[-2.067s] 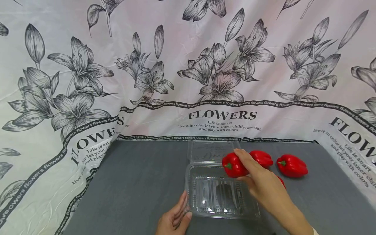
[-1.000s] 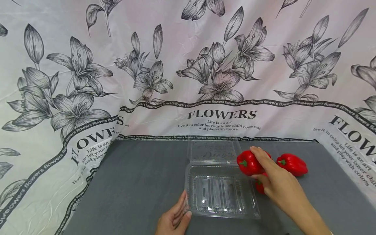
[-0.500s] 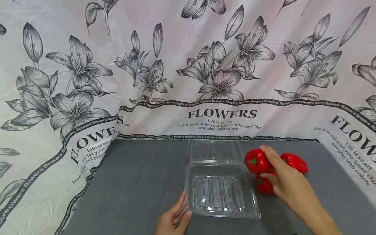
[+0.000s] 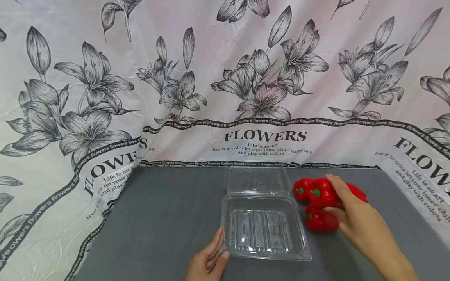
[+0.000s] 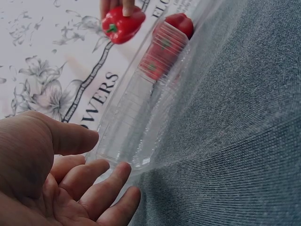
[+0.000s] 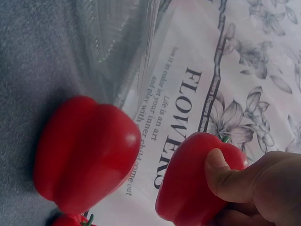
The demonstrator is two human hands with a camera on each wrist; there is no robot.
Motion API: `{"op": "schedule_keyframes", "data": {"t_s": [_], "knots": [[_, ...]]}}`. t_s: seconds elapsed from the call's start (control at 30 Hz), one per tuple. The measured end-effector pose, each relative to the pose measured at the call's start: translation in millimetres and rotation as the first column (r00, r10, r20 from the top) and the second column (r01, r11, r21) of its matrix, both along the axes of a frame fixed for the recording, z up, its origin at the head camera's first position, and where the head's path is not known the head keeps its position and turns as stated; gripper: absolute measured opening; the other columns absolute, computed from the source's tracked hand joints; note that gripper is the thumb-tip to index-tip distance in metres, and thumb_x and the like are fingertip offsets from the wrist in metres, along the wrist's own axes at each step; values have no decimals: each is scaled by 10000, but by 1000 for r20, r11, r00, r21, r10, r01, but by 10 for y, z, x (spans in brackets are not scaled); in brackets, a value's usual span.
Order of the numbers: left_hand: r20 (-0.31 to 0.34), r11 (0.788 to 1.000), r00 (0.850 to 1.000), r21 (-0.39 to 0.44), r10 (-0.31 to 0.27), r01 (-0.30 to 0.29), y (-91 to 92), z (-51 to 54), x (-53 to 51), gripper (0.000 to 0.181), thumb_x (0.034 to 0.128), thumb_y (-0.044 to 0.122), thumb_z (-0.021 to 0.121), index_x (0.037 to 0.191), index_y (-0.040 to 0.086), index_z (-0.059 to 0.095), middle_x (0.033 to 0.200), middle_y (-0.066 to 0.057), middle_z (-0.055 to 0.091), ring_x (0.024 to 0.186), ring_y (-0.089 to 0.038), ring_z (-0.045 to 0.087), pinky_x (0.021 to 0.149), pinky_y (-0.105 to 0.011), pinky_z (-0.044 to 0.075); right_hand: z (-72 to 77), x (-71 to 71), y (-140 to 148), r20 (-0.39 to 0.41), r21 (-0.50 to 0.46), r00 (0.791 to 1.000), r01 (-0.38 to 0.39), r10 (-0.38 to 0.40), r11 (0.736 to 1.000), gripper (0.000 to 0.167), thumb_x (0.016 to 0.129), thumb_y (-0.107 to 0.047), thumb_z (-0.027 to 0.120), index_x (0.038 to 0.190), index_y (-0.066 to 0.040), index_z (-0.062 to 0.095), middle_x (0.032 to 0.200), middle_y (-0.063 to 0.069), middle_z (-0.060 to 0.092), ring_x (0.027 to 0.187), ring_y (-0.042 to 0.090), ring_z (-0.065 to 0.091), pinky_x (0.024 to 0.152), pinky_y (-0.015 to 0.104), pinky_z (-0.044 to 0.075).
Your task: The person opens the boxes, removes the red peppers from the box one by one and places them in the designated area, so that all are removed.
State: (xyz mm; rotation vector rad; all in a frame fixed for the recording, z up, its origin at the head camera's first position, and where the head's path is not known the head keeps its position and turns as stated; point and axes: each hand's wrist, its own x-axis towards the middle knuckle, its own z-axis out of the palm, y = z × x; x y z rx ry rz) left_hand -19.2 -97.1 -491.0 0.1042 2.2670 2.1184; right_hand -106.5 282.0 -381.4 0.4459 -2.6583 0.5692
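My right hand point(image 4: 362, 222) grips a red bell pepper point(image 4: 322, 192) with a green stem, thumb on one side. The right wrist view shows this held pepper point(image 6: 188, 176) raised, apart from another red pepper point(image 6: 87, 153) on the table. Around it in the head view are a pepper behind left point(image 4: 300, 188), a pepper in front point(image 4: 320, 220) and a pepper at right point(image 4: 358, 191), partly hidden by the hand. My left hand point(image 4: 207, 259) touches the left side of a clear plastic clamshell container point(image 4: 267, 256), fingers relaxed and thumb apart in the left wrist view.
The container's clear lid point(image 4: 256, 181) lies folded back toward the rear curtain point(image 4: 183, 144), which carries a flower print and text. Grey table surface point(image 4: 161, 218) stretches left of the container. The peppers sit close to the container's right side.
My right hand has carried the pepper rightward from above the container's right edge to among the other peppers. The left hand and the container have stayed nearly still.
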Motion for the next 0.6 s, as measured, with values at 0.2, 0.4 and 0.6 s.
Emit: {"op": "schedule_keyframes", "data": {"t_s": [0.2,0.4,0.6], "knots": [[-5,1000,1000,0,-8,8,-2,-4,-6,639,1031,186,720,1592,42,450,1562,-201,483,1370,-335,557,1047,-197,477,-35,21,83,17,4,999,31,-31,1000,989,809,-63,901,1647,-166,385,1512,273,551,931,547,707,712,730,540],[1,1000,1000,-3,-13,13,-6,4,-9,644,1033,200,719,1592,34,446,1566,-198,480,1372,-339,555,1047,-193,474,-68,50,195,46,23,996,70,-71,997,976,847,-84,879,1663,-178,353,1561,267,499,1028,634,644,716,755,495],[5,1000,1000,0,-16,16,-5,11,-7,647,1036,202,715,1595,31,438,1570,-199,475,1384,-347,538,1055,-201,472,-97,82,289,79,50,991,104,-108,993,948,893,-114,845,1678,-167,315,1589,278,448,1064,672,601,691,772,474]]}}
